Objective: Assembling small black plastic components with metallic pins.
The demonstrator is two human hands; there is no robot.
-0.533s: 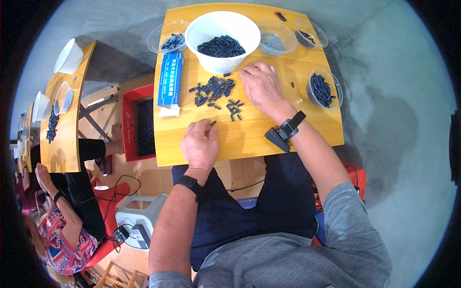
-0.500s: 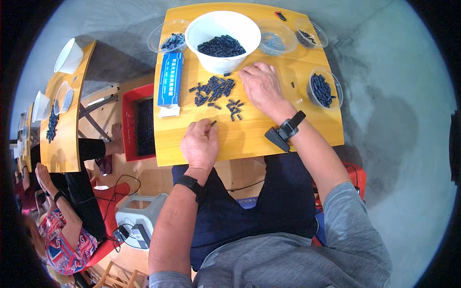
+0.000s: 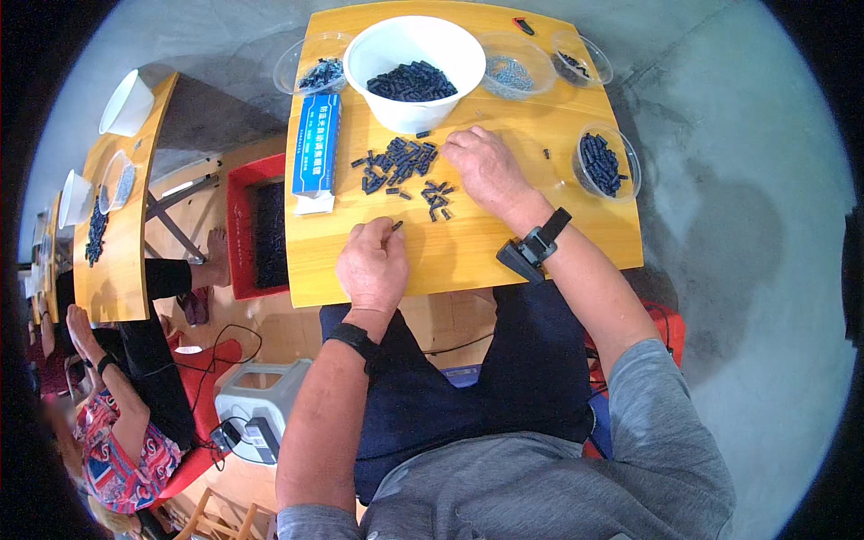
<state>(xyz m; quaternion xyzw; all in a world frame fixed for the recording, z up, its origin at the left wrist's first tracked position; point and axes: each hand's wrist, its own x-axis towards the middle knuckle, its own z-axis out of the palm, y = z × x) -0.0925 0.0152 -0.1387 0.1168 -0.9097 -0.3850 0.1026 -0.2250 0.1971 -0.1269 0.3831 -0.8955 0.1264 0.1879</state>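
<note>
My left hand (image 3: 372, 265) is closed near the table's front edge, pinching a small black cylindrical piece (image 3: 397, 225) between thumb and fingertips. Farther off and to the right, my right hand (image 3: 487, 167) has its fingers curled down beside a loose pile of black cylindrical pieces (image 3: 402, 160); the fingertips are partly hidden, and I cannot make out what they hold. A smaller scatter of the same pieces (image 3: 437, 199) lies between my two hands. Behind the pile, a large white bowl (image 3: 416, 112) holds many more black pieces (image 3: 412, 82).
A blue and white box (image 3: 317, 148) lies at the left. Clear tubs hold dark bits (image 3: 322, 74), small grey parts (image 3: 509, 76), a few dark parts (image 3: 571, 67) and black cylinders (image 3: 603, 166). A red crate (image 3: 243, 234) stands left of the table; another person (image 3: 121, 432) sits beyond.
My right hand has come slightly nearer, its fingers lower beside the pile. My left hand keeps its pinch on the black piece. The whole view has shifted a little.
</note>
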